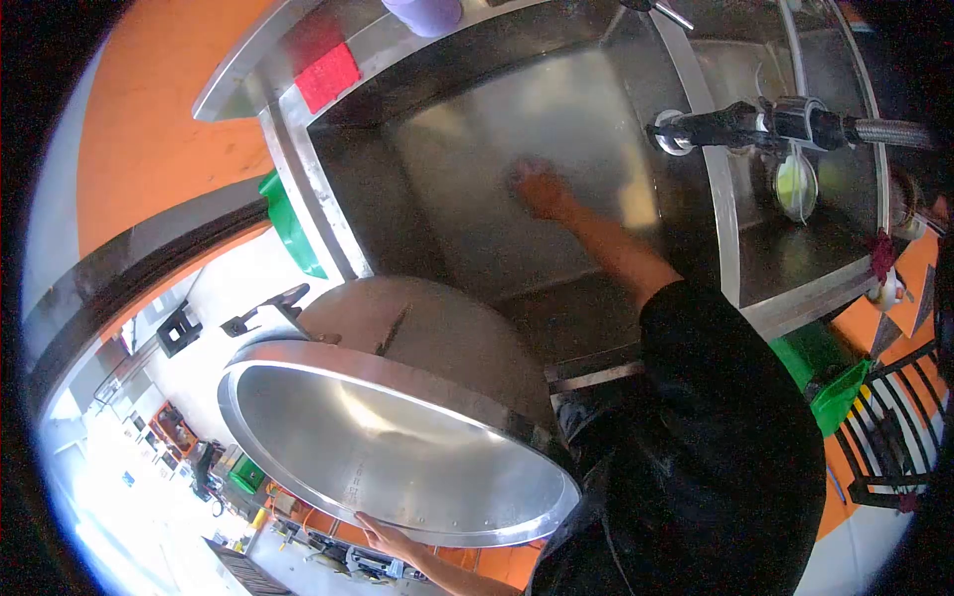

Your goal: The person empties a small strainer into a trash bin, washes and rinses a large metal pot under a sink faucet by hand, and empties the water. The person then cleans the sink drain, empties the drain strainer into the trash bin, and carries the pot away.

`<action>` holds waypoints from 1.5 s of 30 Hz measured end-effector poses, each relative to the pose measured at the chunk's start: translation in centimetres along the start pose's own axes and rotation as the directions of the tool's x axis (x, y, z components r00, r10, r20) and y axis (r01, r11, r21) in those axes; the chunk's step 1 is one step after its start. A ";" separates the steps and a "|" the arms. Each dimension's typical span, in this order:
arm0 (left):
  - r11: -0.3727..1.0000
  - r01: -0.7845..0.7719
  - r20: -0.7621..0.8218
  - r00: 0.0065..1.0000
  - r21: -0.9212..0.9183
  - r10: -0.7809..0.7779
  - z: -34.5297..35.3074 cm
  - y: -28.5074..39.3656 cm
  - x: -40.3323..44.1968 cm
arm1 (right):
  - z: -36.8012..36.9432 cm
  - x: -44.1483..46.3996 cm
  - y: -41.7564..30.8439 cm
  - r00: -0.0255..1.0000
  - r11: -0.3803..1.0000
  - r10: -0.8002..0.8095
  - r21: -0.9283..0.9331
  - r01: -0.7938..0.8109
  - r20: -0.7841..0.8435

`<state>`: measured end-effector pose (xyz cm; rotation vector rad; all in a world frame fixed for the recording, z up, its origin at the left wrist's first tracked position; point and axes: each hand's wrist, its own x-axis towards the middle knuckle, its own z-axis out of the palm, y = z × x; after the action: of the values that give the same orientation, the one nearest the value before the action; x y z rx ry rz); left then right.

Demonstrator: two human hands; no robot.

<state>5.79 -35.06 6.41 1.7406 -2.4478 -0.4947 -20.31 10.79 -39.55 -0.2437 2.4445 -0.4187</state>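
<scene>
A large metal pot (437, 338) is tilted at the sink's front left corner, its wide mouth facing the bottom of the view. My left hand (383, 536) is closed at the lower rim of the pot, fingertips on the edge. My right arm reaches into the deep steel sink basin (457, 139). Low in that basin, my right hand (542, 192) is near the bottom surface with its fingers curled round something small and dark that I cannot make out.
A red cloth (327, 77) and a purple container (427, 14) sit on the sink's ledge. A black sprayer with a hose (884, 132) crosses the divider at the right. The second basin holds a bowl (796, 187). Green bins and a black metal rack (894, 427) stand at the right.
</scene>
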 end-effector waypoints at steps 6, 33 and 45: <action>0.996 -0.083 -0.012 0.996 0.023 0.083 -0.1 -1.9 1.6 | 0.9 1.1 0.6 0.996 0.992 0.065 0.105 -0.071 0.053; 0.980 -0.153 0.025 0.987 -0.124 0.157 0.3 -3.9 2.2 | -13.8 -12.3 -4.3 0.975 0.983 -0.140 0.096 0.159 -0.174; 0.900 -0.275 0.104 0.940 -0.337 0.326 -0.1 -2.6 1.4 | -22.6 -25.4 -7.9 0.763 0.864 -0.098 0.326 0.384 -0.639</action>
<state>7.71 -37.14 5.50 1.2113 -2.5005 -0.9588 -14.02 15.70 -5.58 -0.2674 2.8397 -1.3413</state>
